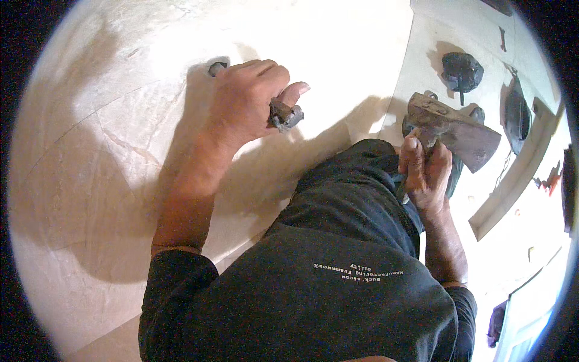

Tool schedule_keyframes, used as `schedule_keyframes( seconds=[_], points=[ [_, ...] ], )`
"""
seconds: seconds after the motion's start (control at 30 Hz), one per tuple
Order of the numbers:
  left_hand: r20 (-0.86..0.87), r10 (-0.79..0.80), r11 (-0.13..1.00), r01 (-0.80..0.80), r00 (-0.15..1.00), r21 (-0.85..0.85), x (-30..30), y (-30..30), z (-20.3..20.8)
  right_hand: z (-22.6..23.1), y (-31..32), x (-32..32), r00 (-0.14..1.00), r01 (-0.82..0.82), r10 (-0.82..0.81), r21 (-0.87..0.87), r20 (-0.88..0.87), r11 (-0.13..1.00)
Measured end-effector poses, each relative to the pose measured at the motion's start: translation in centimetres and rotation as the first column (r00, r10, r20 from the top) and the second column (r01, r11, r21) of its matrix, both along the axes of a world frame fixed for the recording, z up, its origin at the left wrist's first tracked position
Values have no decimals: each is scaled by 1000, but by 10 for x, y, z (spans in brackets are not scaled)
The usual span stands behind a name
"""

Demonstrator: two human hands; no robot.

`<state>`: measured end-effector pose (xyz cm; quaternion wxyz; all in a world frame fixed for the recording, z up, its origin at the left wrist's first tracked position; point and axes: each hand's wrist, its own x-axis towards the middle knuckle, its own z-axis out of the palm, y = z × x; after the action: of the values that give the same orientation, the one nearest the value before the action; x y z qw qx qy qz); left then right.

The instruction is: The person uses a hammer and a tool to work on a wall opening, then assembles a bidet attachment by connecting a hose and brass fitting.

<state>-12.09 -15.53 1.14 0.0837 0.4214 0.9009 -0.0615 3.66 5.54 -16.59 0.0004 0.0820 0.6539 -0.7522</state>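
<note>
My left hand [248, 99] is closed round a dark, rough-ended piece [286, 114], held above the pale tiled surface. Its broken-looking end sticks out by my thumb, while a dark round bit [218, 68] shows past the knuckles; whether both belong to one piece I cannot tell. In my right hand [428, 172], over my leg at the right, is a hatchet [464, 136] with a worn, brownish metal head. My fingers grip it just below the head, and most of its handle is hidden behind the hand.
A dark rounded thing with a short stem [462, 72] lies beyond the hatchet. Farther right are a dark elongated item [515, 114], a long pale strip [512, 178] and a small orange-red object [550, 183]. My dark trousers [350, 187] fill the middle.
</note>
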Motion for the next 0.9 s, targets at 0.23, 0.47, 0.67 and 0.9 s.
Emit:
schedule_keyframes(
  seconds=[0.23,0.47,0.67,0.9],
  points=[
    [30,94,996,-94,995,1,-2,1,12,-11,-14,-9,971,-168,167,7,-169,986],
    [50,111,994,-111,993,0,-9,6,18,36,-48,-46,797,53,197,391,-571,919],
    [27,192,981,-193,981,6,-10,8,15,36,-54,-55,842,-258,314,182,-439,949],
    [-126,158,987,-157,979,24,4,5,-8,41,-47,-41,915,-218,247,124,-319,968]
  ],
)
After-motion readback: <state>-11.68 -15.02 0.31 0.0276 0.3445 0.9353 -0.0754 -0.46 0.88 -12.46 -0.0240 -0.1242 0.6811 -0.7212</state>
